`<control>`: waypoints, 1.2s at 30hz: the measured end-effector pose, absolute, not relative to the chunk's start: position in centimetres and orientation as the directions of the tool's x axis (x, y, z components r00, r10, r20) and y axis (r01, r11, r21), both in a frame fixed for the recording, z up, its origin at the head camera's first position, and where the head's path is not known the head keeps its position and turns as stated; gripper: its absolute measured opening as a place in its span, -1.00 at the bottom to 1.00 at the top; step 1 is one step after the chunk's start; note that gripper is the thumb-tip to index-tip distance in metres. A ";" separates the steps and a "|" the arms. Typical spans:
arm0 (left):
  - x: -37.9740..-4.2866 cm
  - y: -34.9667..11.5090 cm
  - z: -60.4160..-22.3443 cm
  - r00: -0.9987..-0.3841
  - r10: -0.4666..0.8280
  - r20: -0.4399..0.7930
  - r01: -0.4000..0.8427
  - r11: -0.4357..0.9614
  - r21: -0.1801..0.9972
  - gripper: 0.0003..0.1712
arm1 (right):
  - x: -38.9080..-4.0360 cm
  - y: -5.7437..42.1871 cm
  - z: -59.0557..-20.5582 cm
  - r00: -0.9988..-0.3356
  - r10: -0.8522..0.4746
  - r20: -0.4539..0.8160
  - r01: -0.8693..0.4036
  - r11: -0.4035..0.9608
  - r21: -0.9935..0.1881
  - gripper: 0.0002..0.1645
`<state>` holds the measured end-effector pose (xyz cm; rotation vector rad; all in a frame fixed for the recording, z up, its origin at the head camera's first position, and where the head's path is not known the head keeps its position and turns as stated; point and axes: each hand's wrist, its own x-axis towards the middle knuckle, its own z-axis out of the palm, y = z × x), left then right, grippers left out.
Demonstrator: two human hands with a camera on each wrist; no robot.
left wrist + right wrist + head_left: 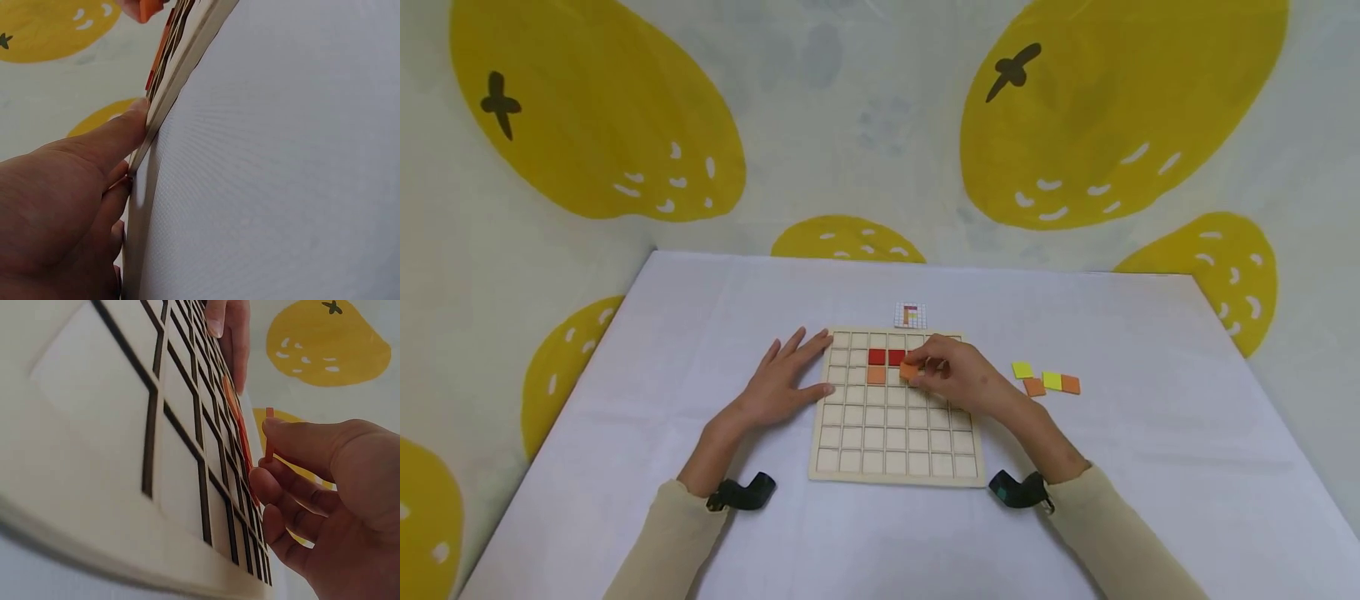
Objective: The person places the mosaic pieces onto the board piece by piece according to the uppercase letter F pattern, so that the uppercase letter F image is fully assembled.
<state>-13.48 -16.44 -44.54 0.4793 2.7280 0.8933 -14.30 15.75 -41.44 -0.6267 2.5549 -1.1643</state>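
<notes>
Pinched between thumb and finger of the right hand (pixel 958 375): one orange square tile (pixel 908 372), held just above the wooden grid board (pixel 897 440), near the placed tiles; right wrist view showed it on edge, apart from the board surface. Left hand (pixel 778 387) gripped nothing, fingers spread and straight, thumb and fingertips touching the board's left edge. Two red tiles (pixel 877 357) sat side by side in the second row from the far edge, third and fourth columns from the left; a seated orange tile (pixel 876 375) lay in the cell directly nearer the person than the left red one. Small pattern card (pixel 910 315), gridded with coloured cells, lay just beyond the board's far edge. Right of the board, well apart from it, four loose tiles (pixel 1052 381) lay grouped on the white tablecloth (pixel 1157 450): two yellow, two orange. Both wrists wore black devices (pixel 1018 489) by beige sleeves (pixel 1123 529). Yellow fruit shapes (pixel 1120 117) covered the pale backdrop (pixel 850 167) behind.
</notes>
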 end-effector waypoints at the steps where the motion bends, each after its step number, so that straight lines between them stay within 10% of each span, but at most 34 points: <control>1: -13.5 -16.4 -44.5 -0.919 0.377 -0.112 0.238 0.760 0.605 -0.06 | -14.3 15.6 -41.4 -0.867 -0.495 -0.056 -0.282 0.580 -0.764 -0.67; 36: -13.8 -16.6 -44.4 -0.913 0.387 -0.127 0.240 0.763 0.600 -0.06 | -13.1 11.5 -41.8 -0.817 -0.569 -0.091 -0.351 0.616 -0.705 -0.63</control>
